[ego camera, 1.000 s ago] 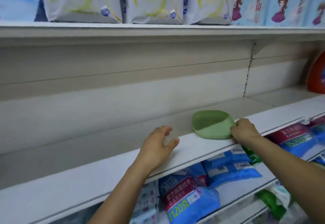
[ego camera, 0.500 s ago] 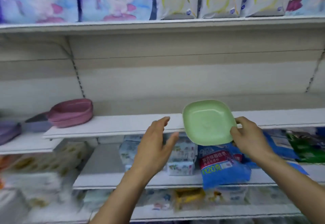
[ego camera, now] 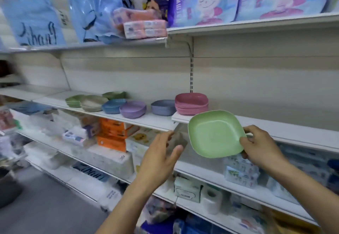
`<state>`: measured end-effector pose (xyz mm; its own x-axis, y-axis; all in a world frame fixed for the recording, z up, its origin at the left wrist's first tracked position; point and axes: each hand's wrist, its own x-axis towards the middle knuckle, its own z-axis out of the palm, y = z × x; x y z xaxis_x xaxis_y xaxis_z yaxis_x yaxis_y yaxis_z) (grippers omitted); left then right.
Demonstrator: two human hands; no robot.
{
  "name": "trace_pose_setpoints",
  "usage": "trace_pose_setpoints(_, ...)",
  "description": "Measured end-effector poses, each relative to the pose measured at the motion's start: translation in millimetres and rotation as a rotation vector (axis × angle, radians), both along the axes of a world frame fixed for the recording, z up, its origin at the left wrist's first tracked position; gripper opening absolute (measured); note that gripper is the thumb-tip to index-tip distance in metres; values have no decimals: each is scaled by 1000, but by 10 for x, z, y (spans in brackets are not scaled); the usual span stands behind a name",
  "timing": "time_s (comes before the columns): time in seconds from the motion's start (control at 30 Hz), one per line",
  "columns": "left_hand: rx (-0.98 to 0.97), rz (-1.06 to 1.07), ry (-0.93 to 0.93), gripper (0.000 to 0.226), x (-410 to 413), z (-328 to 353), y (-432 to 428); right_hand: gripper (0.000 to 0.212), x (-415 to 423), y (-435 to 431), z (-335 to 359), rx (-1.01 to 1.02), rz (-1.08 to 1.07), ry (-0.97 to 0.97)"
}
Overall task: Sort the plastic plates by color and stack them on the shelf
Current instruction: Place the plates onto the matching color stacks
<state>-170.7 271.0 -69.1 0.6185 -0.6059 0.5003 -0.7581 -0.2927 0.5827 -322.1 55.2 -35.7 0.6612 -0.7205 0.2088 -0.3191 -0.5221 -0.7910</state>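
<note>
Right hand [ego camera: 260,147] pinches the green plate [ego camera: 214,134] at its right edge: thumb on the rim, other fingers mostly hidden behind it. The plate is tilted, in the air just before the shelf [ego camera: 293,131]. Left hand [ego camera: 159,156] spread, holding nothing, clear of the plate. Pink stack [ego camera: 191,103] on the shelf; count unreadable through blur.
</note>
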Motion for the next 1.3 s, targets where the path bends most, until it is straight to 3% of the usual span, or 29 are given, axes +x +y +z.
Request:
trace_pose_setpoints(0.3, 120, 162, -54, 42, 1777, 18, 1500, 19, 2059, 1132, -114, 131, 52, 4)
trace_pose_setpoints(0.53, 156, 223, 10, 44, 2957, 98, 2285, 16, 3367, 1898, -162, 293, 116, -24)
trace_pose_setpoints(1.13, 51, 332, 80, 37, 5695, 361, 2797, 13, 6442, 2473, 201, 426, 308, -50)
trace_pose_setpoints(1.3, 7, 332, 111, 38, 6447, 403, 2799, 32, 7356, 2558, 187, 413, 324, -11)
